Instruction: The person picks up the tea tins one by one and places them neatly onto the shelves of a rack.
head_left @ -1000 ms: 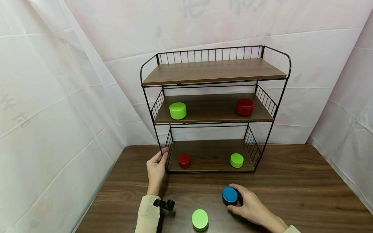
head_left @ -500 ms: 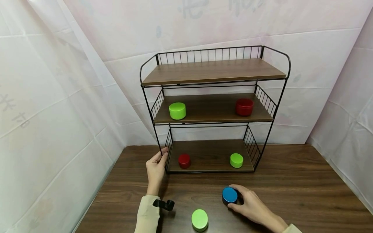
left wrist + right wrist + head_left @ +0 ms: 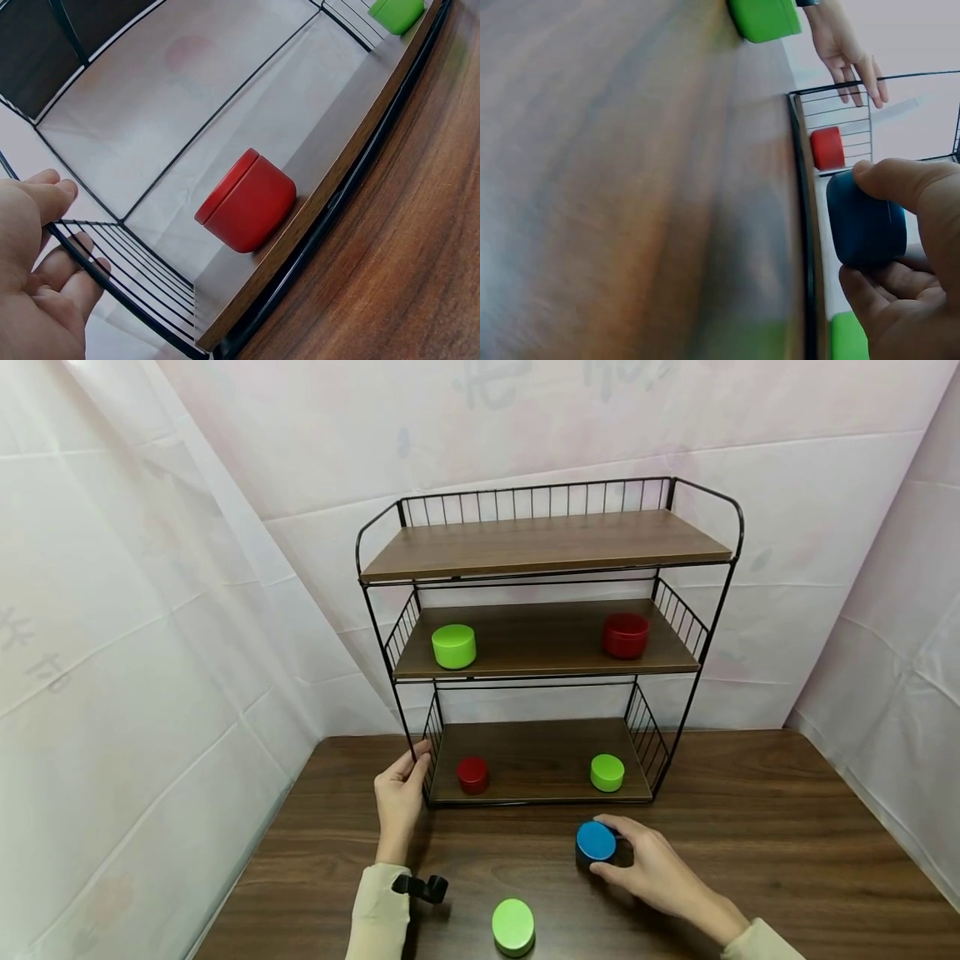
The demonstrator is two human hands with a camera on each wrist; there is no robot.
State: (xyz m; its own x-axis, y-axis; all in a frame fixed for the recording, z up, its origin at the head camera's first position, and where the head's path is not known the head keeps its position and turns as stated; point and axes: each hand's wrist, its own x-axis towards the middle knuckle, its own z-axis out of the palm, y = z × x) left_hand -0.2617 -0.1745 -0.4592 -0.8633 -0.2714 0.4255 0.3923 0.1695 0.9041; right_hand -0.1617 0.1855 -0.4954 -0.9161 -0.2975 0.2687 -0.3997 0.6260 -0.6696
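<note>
A three-tier shelf rack (image 3: 547,545) of black wire and brown boards stands on the wooden table. My left hand (image 3: 400,793) holds its left front post low down, thumb in front and fingers by the side wires (image 3: 127,262). In my right hand (image 3: 660,868) a round blue-lidded canister (image 3: 596,843) is pinched between thumb and fingers, in front of the rack. The right wrist view shows that blue canister (image 3: 866,221) apart from the tabletop. A green canister (image 3: 513,927) sits on the table between my two forearms.
On the bottom board are a small red canister (image 3: 472,775) at left and a small green canister (image 3: 607,772) at right. The middle board bears a larger green canister (image 3: 453,647) and a dark red canister (image 3: 626,636). White cloth (image 3: 150,610) hangs behind and beside the table.
My right hand has moved slightly forward, toward the rack, with the blue canister in its grip. The left hand keeps its hold on the post.
</note>
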